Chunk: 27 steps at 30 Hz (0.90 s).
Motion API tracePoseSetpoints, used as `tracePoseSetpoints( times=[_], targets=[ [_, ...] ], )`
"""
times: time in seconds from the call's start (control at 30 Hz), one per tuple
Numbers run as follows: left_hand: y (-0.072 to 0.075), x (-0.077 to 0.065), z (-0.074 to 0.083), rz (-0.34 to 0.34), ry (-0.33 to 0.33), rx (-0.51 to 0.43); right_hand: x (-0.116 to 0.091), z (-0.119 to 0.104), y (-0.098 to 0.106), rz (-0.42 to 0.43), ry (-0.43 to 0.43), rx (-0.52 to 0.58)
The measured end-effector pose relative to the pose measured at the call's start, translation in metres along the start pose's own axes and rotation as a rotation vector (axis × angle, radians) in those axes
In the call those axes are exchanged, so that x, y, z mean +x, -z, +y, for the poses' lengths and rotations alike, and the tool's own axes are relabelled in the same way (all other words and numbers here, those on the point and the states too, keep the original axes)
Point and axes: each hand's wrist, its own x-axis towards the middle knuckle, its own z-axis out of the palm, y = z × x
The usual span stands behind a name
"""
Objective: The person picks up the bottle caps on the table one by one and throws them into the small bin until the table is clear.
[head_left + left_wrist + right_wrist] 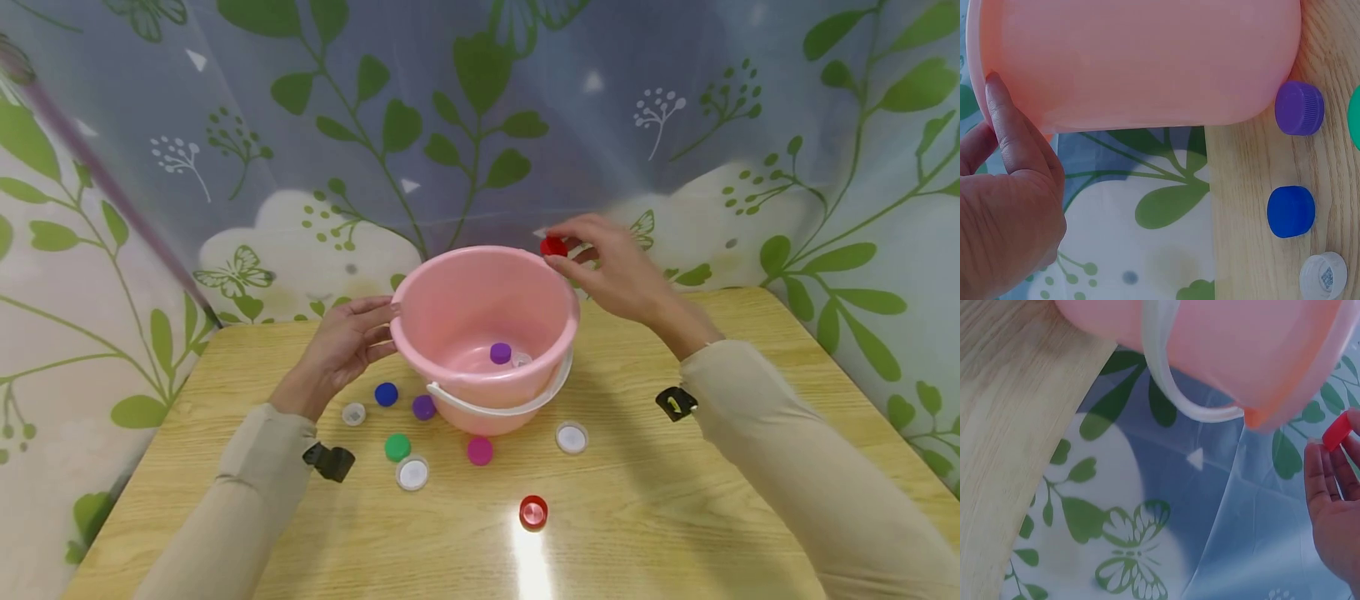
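Observation:
A pink bucket (480, 287) with a white handle (502, 408) stands on the wooden table. At its left side, my left hand (348, 342) holds the rim, thumb and fingers on either side of the edge in the left wrist view. My right hand (611, 262) pinches a red bottle cap (553, 247) between thumb and fingers, just beyond the bucket's right rim. The right wrist view shows that red cap (1337, 431) at the fingertips. Inside the bucket lie a purple cap (500, 353) and a clear whitish cap (521, 359).
Around the bucket's base lie a blue cap (386, 394), a purple cap (423, 407), a green cap (397, 447), a magenta cap (480, 451) and several white ones, one at the right (572, 437). Nearer me is a red cap (533, 512). A leaf-patterned curtain (480, 142) borders the table's back.

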Motion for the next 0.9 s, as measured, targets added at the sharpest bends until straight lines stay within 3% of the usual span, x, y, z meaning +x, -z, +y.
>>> tracePoseSetpoints(
  times=[0.9],
  targets=[
    [0.001,0.001,-0.001,0.005,-0.002,0.006,0.016,-0.008,-0.048,-0.141,-0.004,-0.005]
  ],
)
